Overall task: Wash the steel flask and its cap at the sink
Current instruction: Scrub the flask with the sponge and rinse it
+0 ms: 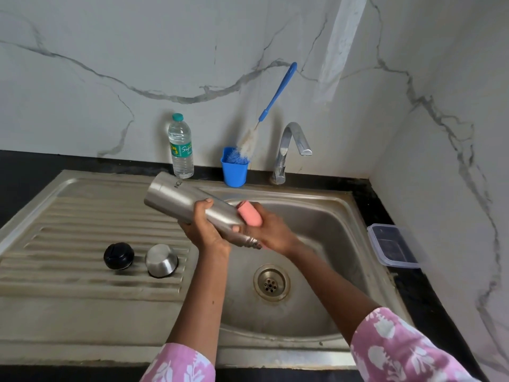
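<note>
The drainboard [82, 216] holds a black stopper [118, 256] and steel cap [161, 260].

flask [176, 198] lettering: partly out of view | pink sponge [249, 216]: part-hidden by hands [271, 232] | sleeve [399, 351]: cut off bottom

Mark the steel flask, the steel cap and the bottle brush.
steel flask [176, 198]: head view, on its bare body near the base.
steel cap [161, 260]: head view, on its shiny outer side.
bottle brush [277, 91]: head view, on the blue handle.
</note>
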